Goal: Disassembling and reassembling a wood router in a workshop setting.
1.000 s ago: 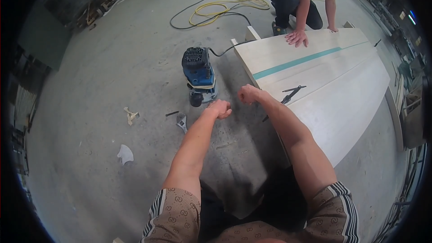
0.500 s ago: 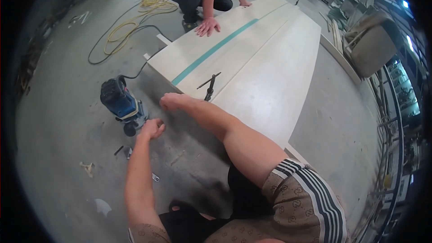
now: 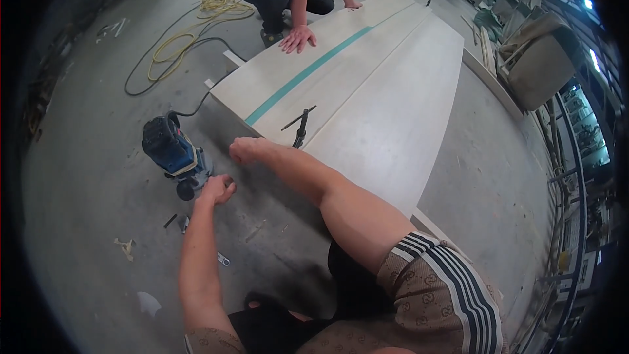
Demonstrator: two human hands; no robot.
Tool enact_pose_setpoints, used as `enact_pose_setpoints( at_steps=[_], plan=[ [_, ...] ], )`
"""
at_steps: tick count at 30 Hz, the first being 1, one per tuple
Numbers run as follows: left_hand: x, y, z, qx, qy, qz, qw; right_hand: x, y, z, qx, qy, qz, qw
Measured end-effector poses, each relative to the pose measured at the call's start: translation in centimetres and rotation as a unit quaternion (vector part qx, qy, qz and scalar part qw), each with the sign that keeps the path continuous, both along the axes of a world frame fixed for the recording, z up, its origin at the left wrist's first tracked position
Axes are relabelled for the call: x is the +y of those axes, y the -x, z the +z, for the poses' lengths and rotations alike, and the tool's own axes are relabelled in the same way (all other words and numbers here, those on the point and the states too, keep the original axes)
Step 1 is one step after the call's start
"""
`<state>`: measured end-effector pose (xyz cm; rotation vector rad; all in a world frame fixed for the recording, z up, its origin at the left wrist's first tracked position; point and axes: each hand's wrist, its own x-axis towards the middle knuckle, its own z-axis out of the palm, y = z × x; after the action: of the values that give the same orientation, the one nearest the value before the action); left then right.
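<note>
A blue and black plunge router stands on the concrete floor at the left. My left hand is beside its base, with the fingers curled; whatever they may hold is hidden. Further right, my right hand is closed near the end edge of a large pale board, and its fingertips are out of sight. A black screw clamp sits on that edge, just beyond my right wrist. Along the board's left half runs a green strip.
Another person's hand lies flat on the far left side of the board. A yellow and black cable coils on the floor. Near my left forearm lie a wrench, a dark rod and pale scraps. Offcuts stand at far right.
The whole view has shifted slightly, so things sit a little further left. Both my hands keep nearly the same pose beside the router and the board's end. The other person's hands stay on the board.
</note>
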<state>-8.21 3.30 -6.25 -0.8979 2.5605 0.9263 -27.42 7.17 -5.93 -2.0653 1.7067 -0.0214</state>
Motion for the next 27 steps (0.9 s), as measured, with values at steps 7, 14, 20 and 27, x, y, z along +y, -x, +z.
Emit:
enact_pose_setpoints(
  at_steps=[7, 14, 20, 27],
  plan=[
    [-0.2, 0.0, -0.3, 0.024, 0.017, -0.013, 0.999, 0.1, 0.2, 0.6, -0.018, -0.040, 0.000, 0.999],
    [-0.2, 0.5, 0.3, 0.030, 0.025, -0.022, 0.999, -0.3, 0.6, -0.1, -0.015, -0.038, -0.009, 0.999],
    [-0.1, -0.2, -0.2, -0.013, -0.001, 0.006, 1.000, -0.1, 0.0, -0.4, -0.011, -0.055, 0.018, 0.998],
    [0.1, 0.2, -0.1, -0.013, 0.011, -0.012, 1.000, 0.4, -0.2, 0.4, 0.031, -0.050, -0.016, 0.998]
  ],
)
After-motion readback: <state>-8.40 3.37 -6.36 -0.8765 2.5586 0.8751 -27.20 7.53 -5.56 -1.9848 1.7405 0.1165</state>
